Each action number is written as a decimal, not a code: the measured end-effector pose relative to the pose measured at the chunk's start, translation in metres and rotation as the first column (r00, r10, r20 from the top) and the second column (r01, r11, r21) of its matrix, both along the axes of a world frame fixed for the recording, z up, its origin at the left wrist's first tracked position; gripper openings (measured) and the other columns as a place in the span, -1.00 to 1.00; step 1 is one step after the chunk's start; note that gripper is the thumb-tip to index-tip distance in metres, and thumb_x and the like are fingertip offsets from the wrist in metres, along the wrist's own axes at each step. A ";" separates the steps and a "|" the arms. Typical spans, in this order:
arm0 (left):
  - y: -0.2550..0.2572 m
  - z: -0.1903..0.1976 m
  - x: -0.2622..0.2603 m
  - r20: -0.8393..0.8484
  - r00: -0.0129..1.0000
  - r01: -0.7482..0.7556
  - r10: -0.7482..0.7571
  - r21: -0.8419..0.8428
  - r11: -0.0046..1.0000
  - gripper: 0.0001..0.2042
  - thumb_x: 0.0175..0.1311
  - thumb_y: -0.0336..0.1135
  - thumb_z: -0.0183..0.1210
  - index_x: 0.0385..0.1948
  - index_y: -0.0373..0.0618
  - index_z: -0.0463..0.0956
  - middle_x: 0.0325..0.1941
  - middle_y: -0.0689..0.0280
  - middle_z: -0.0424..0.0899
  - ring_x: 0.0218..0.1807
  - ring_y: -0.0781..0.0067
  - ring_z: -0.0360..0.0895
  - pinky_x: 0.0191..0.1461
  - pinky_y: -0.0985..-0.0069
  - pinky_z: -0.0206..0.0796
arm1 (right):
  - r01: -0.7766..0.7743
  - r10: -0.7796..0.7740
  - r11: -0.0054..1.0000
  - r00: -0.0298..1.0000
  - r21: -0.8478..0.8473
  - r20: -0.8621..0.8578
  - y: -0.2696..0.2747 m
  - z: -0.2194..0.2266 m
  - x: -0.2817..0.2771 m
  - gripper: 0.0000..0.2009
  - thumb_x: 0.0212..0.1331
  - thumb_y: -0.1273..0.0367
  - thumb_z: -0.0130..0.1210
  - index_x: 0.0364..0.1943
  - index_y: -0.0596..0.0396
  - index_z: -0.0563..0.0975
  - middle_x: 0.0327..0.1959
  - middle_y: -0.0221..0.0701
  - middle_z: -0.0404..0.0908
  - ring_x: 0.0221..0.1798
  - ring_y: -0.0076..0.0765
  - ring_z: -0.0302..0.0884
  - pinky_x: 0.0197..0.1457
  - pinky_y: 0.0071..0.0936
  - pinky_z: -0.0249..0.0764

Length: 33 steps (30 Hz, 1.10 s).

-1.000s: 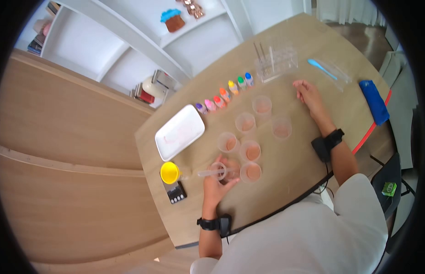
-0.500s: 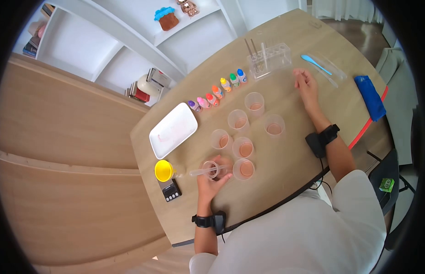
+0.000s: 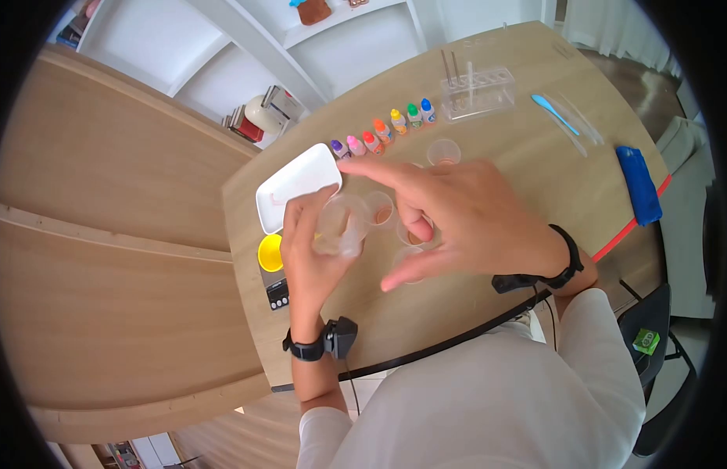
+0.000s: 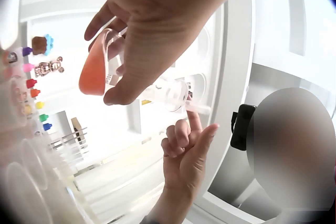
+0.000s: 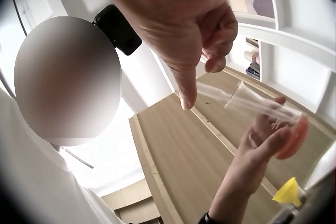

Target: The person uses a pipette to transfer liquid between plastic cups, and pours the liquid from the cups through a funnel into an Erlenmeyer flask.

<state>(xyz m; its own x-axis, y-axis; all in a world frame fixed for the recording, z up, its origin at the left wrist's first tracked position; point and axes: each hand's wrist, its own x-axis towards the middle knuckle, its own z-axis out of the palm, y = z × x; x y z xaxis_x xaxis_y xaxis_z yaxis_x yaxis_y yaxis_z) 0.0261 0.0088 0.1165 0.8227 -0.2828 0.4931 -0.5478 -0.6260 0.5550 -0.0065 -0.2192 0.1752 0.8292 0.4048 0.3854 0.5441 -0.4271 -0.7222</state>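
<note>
My left hand [image 3: 305, 250] grips a clear plastic cup [image 3: 330, 227], raised off the table. Pinkish-orange liquid [image 4: 94, 71] pools in its bottom, and the cup leans over in both wrist views. A clear thin stick [image 5: 215, 92] lies inside and pokes out past the rim. My right hand [image 3: 477, 219] hovers near the cup's mouth, index finger and thumb spread apart, the other fingers bent, holding nothing. Under and behind it stand more clear cups with similar liquid, one cup [image 3: 381, 209] beside the held one and another cup [image 3: 444, 152] farther back; several are partly hidden.
A white tray [image 3: 305, 173] lies behind the left hand, with a yellow cup [image 3: 270, 253] and a small scale [image 3: 277, 292] nearby. Several colour bottles [image 3: 381, 131] line up toward a clear rack [image 3: 481, 98]. A blue spoon [image 3: 555, 114] and blue pouch [image 3: 639, 184] lie at right.
My left hand has lifted the cup with the stick up from the table. My right hand has come from the right side of the table over to the cup.
</note>
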 end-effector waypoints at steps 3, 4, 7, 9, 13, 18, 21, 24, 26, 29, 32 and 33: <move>-0.014 0.011 0.013 0.029 0.999 0.038 -0.037 -0.032 0.999 -0.50 -0.18 -0.43 0.42 -0.06 -0.20 0.53 0.00 0.19 0.57 0.02 0.19 0.53 0.06 0.32 0.40 | 0.033 -0.046 0.994 0.992 0.107 0.120 0.005 -0.001 0.008 -0.23 -0.23 0.17 0.47 0.23 -0.16 0.46 -0.69 -0.60 0.35 -0.62 -0.56 0.34 -0.52 -0.55 0.23; -0.018 0.012 0.016 0.072 0.995 0.069 -0.066 -0.031 0.997 -0.45 -0.23 -0.48 0.41 -0.02 -0.15 0.55 -0.04 0.20 0.55 0.00 0.20 0.53 0.05 0.33 0.40 | 0.026 -0.035 0.999 0.982 0.048 0.188 0.004 -0.001 0.009 -0.32 -0.19 0.20 0.45 0.17 -0.15 0.50 -0.68 -0.59 0.37 -0.61 -0.54 0.35 -0.51 -0.53 0.23; -0.026 0.009 0.025 0.124 0.984 0.133 -0.128 -0.028 0.991 -0.40 -0.26 -0.54 0.40 0.02 -0.06 0.57 -0.04 0.22 0.54 0.02 0.20 0.53 0.06 0.34 0.41 | 0.056 -0.056 0.998 0.917 0.012 0.394 0.000 -0.015 0.021 -0.52 -0.09 0.26 0.39 0.02 -0.13 0.57 -0.66 -0.57 0.41 -0.57 -0.48 0.38 -0.49 -0.49 0.24; -0.031 0.009 0.027 0.143 0.986 0.084 -0.082 -0.012 0.996 -0.42 -0.25 -0.52 0.42 0.01 -0.05 0.57 0.00 0.21 0.55 0.05 0.19 0.52 0.08 0.32 0.41 | 0.075 -0.084 0.996 0.852 0.038 0.517 -0.003 -0.021 0.025 -0.64 -0.04 0.29 0.36 -0.08 -0.11 0.60 -0.64 -0.57 0.43 -0.55 -0.45 0.38 -0.49 -0.47 0.25; -0.029 -0.004 0.032 0.167 0.985 0.041 -0.041 0.004 0.999 -0.43 -0.22 -0.48 0.43 0.01 -0.06 0.57 0.06 0.19 0.54 0.10 0.13 0.49 0.11 0.28 0.39 | 0.153 -0.185 0.982 0.895 0.110 0.407 -0.003 -0.024 0.022 -0.83 0.02 0.34 0.30 -0.29 -0.05 0.60 -0.58 -0.53 0.50 -0.53 -0.39 0.37 -0.48 -0.43 0.26; -0.030 -0.003 0.035 0.187 0.982 0.040 -0.037 -0.008 0.999 -0.54 -0.08 -0.45 0.38 -0.01 -0.05 0.58 0.08 0.16 0.55 0.13 0.14 0.48 0.13 0.28 0.36 | 0.185 -0.188 0.982 0.891 0.048 0.414 0.006 -0.027 0.025 -0.87 0.02 0.35 0.29 -0.35 -0.02 0.59 -0.56 -0.50 0.49 -0.52 -0.33 0.36 -0.48 -0.41 0.27; -0.030 -0.003 0.035 0.151 0.988 0.045 -0.042 -0.016 0.999 -0.53 -0.09 -0.47 0.38 -0.01 -0.05 0.58 0.11 0.16 0.54 0.14 0.14 0.48 0.14 0.28 0.35 | 0.187 -0.187 0.981 0.867 0.045 0.462 0.007 -0.034 0.031 -0.86 0.02 0.35 0.29 -0.35 -0.03 0.58 -0.58 -0.51 0.46 -0.51 -0.32 0.36 -0.49 -0.42 0.27; -0.028 -0.006 0.037 0.129 0.991 0.029 -0.028 -0.005 1.000 -0.44 -0.20 -0.51 0.44 0.00 -0.03 0.57 0.13 0.20 0.50 0.11 0.10 0.47 0.08 0.28 0.39 | 0.185 -0.167 0.982 0.817 0.024 0.551 0.007 -0.036 0.034 -0.87 0.02 0.35 0.29 -0.37 -0.03 0.59 -0.60 -0.51 0.44 -0.51 -0.32 0.35 -0.50 -0.41 0.26; -0.028 -0.008 0.039 0.154 0.987 0.041 -0.039 -0.006 0.999 -0.45 -0.18 -0.51 0.44 0.00 -0.02 0.57 0.11 0.21 0.50 0.10 0.12 0.48 0.06 0.30 0.41 | 0.188 -0.175 0.982 0.827 0.030 0.535 0.007 -0.035 0.034 -0.89 -0.12 0.43 0.19 -0.45 -0.07 0.54 -0.54 -0.58 0.49 -0.39 -0.40 0.50 -0.55 -0.40 0.32; -0.029 -0.008 0.038 0.153 0.988 0.038 -0.036 -0.009 0.999 -0.45 -0.17 -0.51 0.43 0.01 -0.03 0.57 0.11 0.21 0.50 0.10 0.13 0.48 0.06 0.30 0.41 | 0.200 -0.172 0.980 0.841 0.000 0.513 0.006 -0.035 0.033 -0.92 -0.03 0.40 0.21 -0.43 -0.08 0.55 -0.55 -0.56 0.50 -0.40 -0.37 0.50 -0.54 -0.39 0.33; -0.031 -0.009 0.038 0.095 0.995 0.031 -0.026 -0.051 0.998 -0.47 -0.15 -0.53 0.41 0.00 -0.07 0.57 0.08 0.19 0.54 0.13 0.16 0.48 0.15 0.30 0.35 | 0.244 -0.252 0.967 0.868 0.074 0.429 0.006 -0.034 0.032 -0.92 0.06 0.34 0.23 -0.42 -0.07 0.55 -0.55 -0.53 0.51 -0.44 -0.32 0.50 -0.53 -0.38 0.33; -0.031 -0.009 0.037 0.096 0.995 0.030 -0.025 -0.052 0.998 -0.47 -0.15 -0.53 0.41 0.00 -0.07 0.57 0.08 0.19 0.54 0.13 0.16 0.48 0.15 0.30 0.35 | 0.244 -0.251 0.967 0.867 0.073 0.430 0.006 -0.033 0.032 -0.92 0.06 0.34 0.23 -0.42 -0.07 0.55 -0.55 -0.53 0.51 -0.44 -0.32 0.50 -0.53 -0.38 0.33</move>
